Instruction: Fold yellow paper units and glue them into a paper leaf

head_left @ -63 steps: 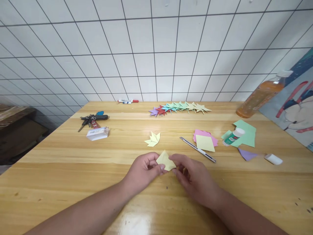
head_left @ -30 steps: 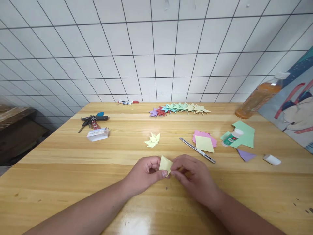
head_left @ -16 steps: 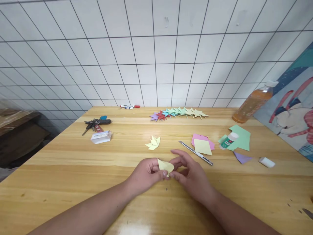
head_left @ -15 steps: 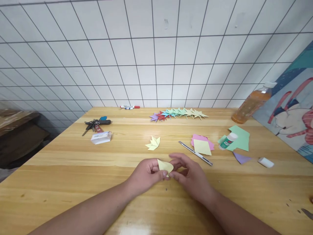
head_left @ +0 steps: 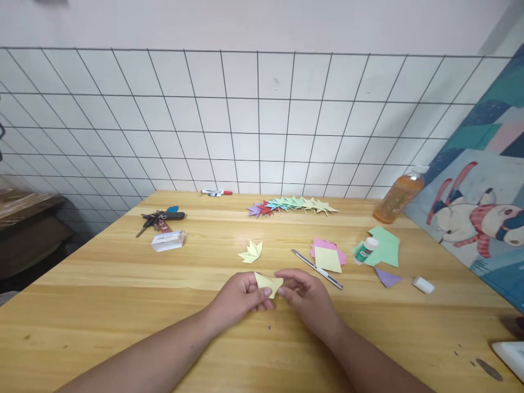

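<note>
A small piece of pale yellow paper (head_left: 268, 283) is held up just above the table, its upper edge dipping in the middle. My left hand (head_left: 239, 297) pinches it, thumb on the front and fingers behind. On the other side, my right hand (head_left: 308, 299) grips the paper's right corner between thumb and fingers. Beyond my hands lies a folded yellow paper leaf (head_left: 251, 252). To the right are a utility knife (head_left: 317, 268) and a yellow paper square (head_left: 328, 259) on top of pink sheets (head_left: 319, 244).
At the back stands a row of colourful folded leaves (head_left: 292, 204), with markers (head_left: 216, 192) to its left. Keys (head_left: 162, 216) and a small white box (head_left: 167, 240) lie left. Rightward are a glue stick (head_left: 366, 250), green paper (head_left: 387, 246), purple paper (head_left: 387, 277), an eraser (head_left: 423, 285) and a bottle (head_left: 400, 196).
The view has tilted up and shifted slightly right. The right corner of the yellow paper, curled over before, now stands more spread between my hands.
</note>
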Demonstrator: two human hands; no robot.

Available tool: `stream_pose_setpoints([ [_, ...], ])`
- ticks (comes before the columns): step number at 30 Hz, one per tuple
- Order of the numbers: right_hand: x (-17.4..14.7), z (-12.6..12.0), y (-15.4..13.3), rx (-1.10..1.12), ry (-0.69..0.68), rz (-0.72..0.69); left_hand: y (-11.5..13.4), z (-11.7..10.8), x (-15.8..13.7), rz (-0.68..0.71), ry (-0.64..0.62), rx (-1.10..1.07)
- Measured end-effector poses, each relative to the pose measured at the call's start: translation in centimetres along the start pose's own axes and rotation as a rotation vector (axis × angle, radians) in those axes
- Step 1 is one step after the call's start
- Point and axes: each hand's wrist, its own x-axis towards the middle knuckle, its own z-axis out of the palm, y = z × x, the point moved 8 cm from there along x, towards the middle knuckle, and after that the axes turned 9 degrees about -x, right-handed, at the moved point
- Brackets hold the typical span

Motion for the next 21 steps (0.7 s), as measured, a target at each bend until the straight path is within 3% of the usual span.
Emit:
stream_pose_setpoints([
  [4, 0.05, -0.16, -0.71, -0.066, 0.02, -0.067, 0.02, 0.07, 0.05, -0.01, -0.017, 0.05],
  [11, 0.04, -0.31, -0.16, -0.118, 0.032, -0.013, 0.07, 0.6, -0.04, 0.061, -0.077, 0.057],
  [18, 0.04, -0.05, -0.03, -0.152, 0.004, 0.025, -0.07, 0.39, 0.08, 0.059, -0.038, 0.11],
  [21, 0.08, -0.06, -0.25, -0.15, 0.008, -0.025, -0.05, 0.43, 0.08, 0.052, -0.035, 0.102],
])
